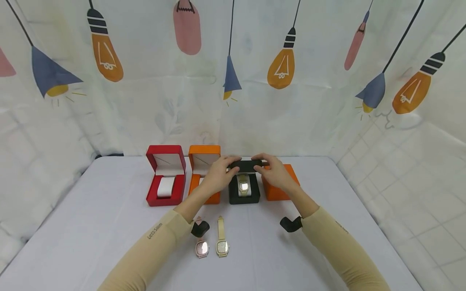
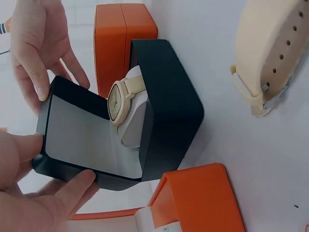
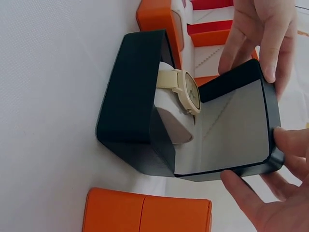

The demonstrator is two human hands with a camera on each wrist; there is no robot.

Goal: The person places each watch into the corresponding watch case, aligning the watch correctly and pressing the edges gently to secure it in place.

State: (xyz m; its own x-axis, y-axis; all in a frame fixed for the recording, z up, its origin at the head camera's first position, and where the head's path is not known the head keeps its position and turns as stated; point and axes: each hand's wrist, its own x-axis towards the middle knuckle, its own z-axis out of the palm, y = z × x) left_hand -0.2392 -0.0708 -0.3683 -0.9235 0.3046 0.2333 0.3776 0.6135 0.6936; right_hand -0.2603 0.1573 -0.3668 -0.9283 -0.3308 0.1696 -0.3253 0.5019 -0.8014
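A dark green watch box [image 1: 244, 199] stands with its lid [image 3: 234, 128] raised and tilted. Inside, a cream watch [image 2: 119, 102] is wrapped round a white cushion [image 3: 175, 123]. My left hand [image 1: 217, 174] holds the lid's left side, its thumb at the front edge and fingers behind and along the side. On the opposite side my right hand [image 1: 274, 173] grips the lid in the same way, thumb in front. Both hands are apart from the watch itself.
Left of the green box stand an open red box [image 1: 178, 190] with a white cushion [image 1: 166, 187] and an open orange box [image 1: 204, 150]. A closed orange box [image 1: 278, 192] is close on the right. Nearer me lie a pink watch [image 1: 202, 249] and a cream-yellow watch [image 1: 222, 247].
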